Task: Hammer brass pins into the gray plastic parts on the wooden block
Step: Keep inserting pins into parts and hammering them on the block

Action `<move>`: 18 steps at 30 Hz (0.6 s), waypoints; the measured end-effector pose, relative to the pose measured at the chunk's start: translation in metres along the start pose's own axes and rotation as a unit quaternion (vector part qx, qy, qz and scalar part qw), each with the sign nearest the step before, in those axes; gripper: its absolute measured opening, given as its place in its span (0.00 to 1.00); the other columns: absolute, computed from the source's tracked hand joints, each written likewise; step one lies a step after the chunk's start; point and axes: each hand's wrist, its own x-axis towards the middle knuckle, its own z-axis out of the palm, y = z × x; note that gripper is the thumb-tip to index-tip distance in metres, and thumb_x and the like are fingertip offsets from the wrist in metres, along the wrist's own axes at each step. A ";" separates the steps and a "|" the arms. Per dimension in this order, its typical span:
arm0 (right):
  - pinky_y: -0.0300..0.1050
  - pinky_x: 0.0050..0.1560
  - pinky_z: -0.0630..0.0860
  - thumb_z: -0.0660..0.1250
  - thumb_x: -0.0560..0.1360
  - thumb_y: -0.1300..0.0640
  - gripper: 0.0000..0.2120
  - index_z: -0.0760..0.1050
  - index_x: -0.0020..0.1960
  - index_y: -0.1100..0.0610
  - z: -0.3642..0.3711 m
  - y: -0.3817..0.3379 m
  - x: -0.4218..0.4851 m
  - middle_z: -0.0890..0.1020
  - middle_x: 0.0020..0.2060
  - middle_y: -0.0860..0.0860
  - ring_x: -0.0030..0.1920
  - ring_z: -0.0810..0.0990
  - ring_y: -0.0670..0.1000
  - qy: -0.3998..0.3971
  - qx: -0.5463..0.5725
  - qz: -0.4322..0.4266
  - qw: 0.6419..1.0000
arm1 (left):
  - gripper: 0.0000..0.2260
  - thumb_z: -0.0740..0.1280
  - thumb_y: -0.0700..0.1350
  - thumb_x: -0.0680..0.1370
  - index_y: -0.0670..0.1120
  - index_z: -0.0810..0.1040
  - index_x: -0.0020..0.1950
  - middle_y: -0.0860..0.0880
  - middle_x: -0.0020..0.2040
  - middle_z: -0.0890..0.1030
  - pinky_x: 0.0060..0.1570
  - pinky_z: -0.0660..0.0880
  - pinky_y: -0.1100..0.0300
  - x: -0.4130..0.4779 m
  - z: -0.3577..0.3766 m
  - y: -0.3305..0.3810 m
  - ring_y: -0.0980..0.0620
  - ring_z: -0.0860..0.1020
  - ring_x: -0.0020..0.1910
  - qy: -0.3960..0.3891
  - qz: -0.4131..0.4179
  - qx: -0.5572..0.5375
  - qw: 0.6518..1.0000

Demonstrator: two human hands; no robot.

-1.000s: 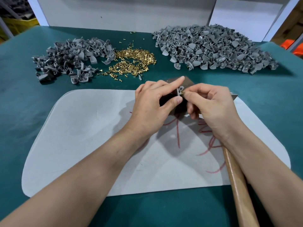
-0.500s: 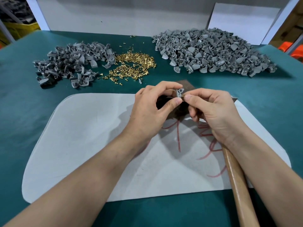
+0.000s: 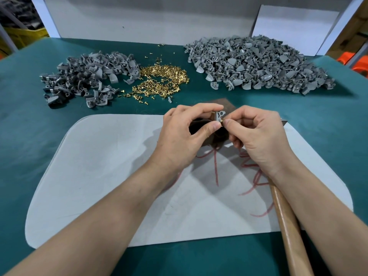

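While left hand [image 3: 185,136] pinches gray part [image 3: 220,114] | right hand [image 3: 258,140] pinches brass pin [image 3: 222,120] | both half-hide wooden block [image 3: 224,102]

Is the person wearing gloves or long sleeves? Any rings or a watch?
No. The left hand and right hand are bare, with no gloves. Both forearms are bare, with no sleeve in view. No ring, watch or bracelet shows. The nails are short.

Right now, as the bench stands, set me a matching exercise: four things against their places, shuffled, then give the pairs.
Things:
1 gray part
2 brass pin heap
3 larger gray heap
4 hammer handle

Places:
A back right of the table
B near right edge
C between the two gray heaps
D pinched in the left hand

Pairs: 1-D, 2-C, 3-A, 4-B.
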 end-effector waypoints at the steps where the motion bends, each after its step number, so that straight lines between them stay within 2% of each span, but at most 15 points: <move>1: 0.31 0.24 0.67 0.67 0.73 0.68 0.11 0.77 0.35 0.57 0.000 0.000 0.000 0.75 0.20 0.47 0.22 0.70 0.43 0.003 -0.004 -0.004 1.000 | 0.12 0.71 0.48 0.74 0.61 0.79 0.56 0.68 0.43 0.78 0.62 0.69 0.45 0.000 0.000 0.000 0.58 0.73 0.53 -0.001 0.000 0.000 1.000; 11: 0.32 0.26 0.68 0.68 0.72 0.67 0.11 0.76 0.34 0.56 0.000 0.001 -0.002 0.76 0.22 0.48 0.24 0.72 0.43 0.010 -0.017 -0.025 0.999 | 0.11 0.72 0.49 0.73 0.62 0.78 0.53 0.57 0.45 0.81 0.61 0.69 0.45 0.001 0.001 -0.003 0.54 0.74 0.54 0.001 -0.007 -0.012 1.000; 15: 0.32 0.26 0.69 0.68 0.72 0.67 0.11 0.76 0.34 0.56 0.001 0.001 -0.001 0.76 0.22 0.48 0.24 0.72 0.43 0.010 -0.016 -0.027 0.999 | 0.10 0.72 0.51 0.71 0.60 0.79 0.51 0.56 0.43 0.83 0.60 0.69 0.44 0.001 0.002 -0.003 0.57 0.74 0.51 0.001 -0.010 -0.030 1.000; 18: 0.31 0.26 0.68 0.67 0.72 0.68 0.11 0.76 0.34 0.57 0.001 0.001 -0.001 0.76 0.22 0.48 0.23 0.71 0.42 0.005 -0.004 -0.023 1.000 | 0.10 0.72 0.51 0.70 0.60 0.79 0.50 0.56 0.43 0.83 0.61 0.69 0.43 0.002 0.002 -0.004 0.56 0.75 0.52 0.000 -0.016 -0.048 0.999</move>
